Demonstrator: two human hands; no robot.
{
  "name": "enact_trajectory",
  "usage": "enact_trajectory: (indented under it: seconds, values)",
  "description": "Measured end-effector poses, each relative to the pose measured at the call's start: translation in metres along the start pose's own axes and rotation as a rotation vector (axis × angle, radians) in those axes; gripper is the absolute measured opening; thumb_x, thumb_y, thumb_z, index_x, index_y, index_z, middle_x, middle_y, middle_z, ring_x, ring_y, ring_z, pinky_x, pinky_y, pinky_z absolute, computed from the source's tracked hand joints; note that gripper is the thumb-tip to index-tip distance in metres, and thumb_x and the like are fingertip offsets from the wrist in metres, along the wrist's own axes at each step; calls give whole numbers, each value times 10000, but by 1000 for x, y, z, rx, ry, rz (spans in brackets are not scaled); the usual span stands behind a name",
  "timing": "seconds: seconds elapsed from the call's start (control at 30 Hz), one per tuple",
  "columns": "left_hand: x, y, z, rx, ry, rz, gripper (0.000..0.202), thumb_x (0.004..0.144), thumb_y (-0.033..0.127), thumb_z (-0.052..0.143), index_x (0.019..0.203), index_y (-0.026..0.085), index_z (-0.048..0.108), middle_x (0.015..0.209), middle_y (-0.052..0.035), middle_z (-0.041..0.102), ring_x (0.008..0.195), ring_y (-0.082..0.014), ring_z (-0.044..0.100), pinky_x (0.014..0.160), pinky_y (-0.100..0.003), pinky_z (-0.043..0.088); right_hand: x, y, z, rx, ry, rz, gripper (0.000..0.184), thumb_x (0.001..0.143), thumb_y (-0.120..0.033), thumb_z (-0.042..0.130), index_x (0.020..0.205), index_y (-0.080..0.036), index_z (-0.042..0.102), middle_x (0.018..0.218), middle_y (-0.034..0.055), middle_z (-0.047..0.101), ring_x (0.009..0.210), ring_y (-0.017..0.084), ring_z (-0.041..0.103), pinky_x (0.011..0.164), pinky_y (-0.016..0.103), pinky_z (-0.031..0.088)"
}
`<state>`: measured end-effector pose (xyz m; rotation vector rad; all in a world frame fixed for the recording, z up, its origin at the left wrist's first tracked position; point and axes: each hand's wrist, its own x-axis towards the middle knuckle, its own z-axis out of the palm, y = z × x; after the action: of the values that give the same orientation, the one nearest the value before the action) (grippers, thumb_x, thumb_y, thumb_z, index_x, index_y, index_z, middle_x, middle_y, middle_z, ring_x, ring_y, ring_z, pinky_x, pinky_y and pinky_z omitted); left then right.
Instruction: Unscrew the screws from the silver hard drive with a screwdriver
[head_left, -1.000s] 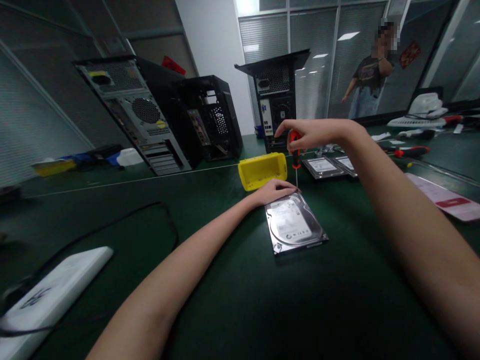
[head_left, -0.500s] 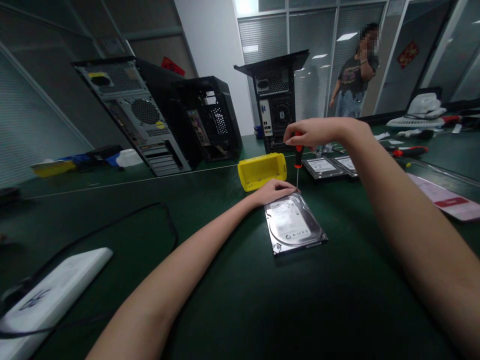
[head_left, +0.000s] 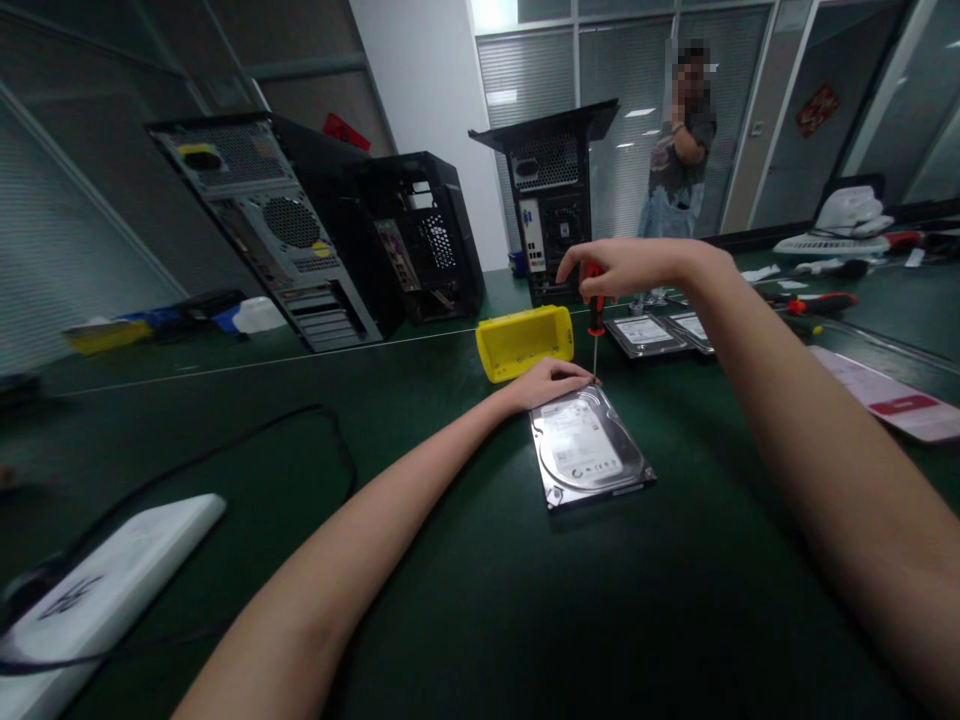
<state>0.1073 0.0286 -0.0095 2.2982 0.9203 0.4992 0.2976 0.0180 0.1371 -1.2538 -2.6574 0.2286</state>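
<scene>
A silver hard drive (head_left: pixel 589 450) lies label up on the green tabletop. At its far end my left hand (head_left: pixel 546 385) holds the edge, with the fingertips close to a corner. A red and black screwdriver (head_left: pixel 596 322) stands upright on that corner, its shaft tip beside my left fingertips. From above, my right hand (head_left: pixel 622 270) grips the handle top, the wrist bent and a finger stretched to the left. The screw under the tip is too small to make out. Just behind my left hand sits a yellow plastic bin (head_left: pixel 516 345) with several small bits inside, perhaps screws.
Two more hard drives (head_left: pixel 646 336) lie behind the screwdriver. Computer cases (head_left: pixel 292 230) stand along the back. A pink and white sheet (head_left: pixel 885 390) and a red-handled tool (head_left: pixel 825 302) are at right, a white box (head_left: pixel 120 590) with a black cable at left. A person (head_left: pixel 679 160) stands beyond the table.
The fingers of my right hand have shifted around the screwdriver handle, one now reaching further left. My left hand and the hard drive stay put. The person behind has moved left.
</scene>
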Motion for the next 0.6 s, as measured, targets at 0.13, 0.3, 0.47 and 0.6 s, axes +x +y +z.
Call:
enact_trajectory:
  seconds: [0.13, 0.3, 0.47, 0.6]
  values:
    - [0, 0, 0, 4, 3, -1, 350, 874, 374, 485, 1079, 158, 667, 1112, -74, 664, 998, -170, 601, 875, -274, 433, 1, -2, 1, 23, 7, 3, 443, 817, -433, 509, 1173, -177, 571, 1036, 96, 631, 724, 149, 607, 572, 248, 460]
    - [0, 0, -1, 0, 1, 22, 340, 880, 368, 481, 1065, 158, 673, 1096, -71, 671, 983, -163, 609, 865, -268, 438, 3, -3, 2, -57, 56, -4, 376, 807, -350, 546, 1131, -171, 610, 1020, 94, 643, 719, 151, 614, 575, 248, 450]
    - [0, 2, -1, -2, -2, 17, 340, 877, 364, 485, 1070, 155, 671, 1101, -78, 668, 989, -167, 607, 870, -276, 439, 1, -2, 0, -56, 57, 9, 413, 785, -256, 557, 1188, -168, 583, 1030, 86, 642, 692, 142, 615, 595, 251, 461]
    - [-1, 2, -1, 0, -4, 11, 338, 880, 364, 481, 1076, 162, 669, 1112, -76, 663, 1001, -167, 602, 874, -279, 435, 0, -2, 0, -61, 60, 4, 404, 789, -251, 551, 1182, -167, 585, 1059, 87, 636, 696, 139, 614, 616, 254, 463]
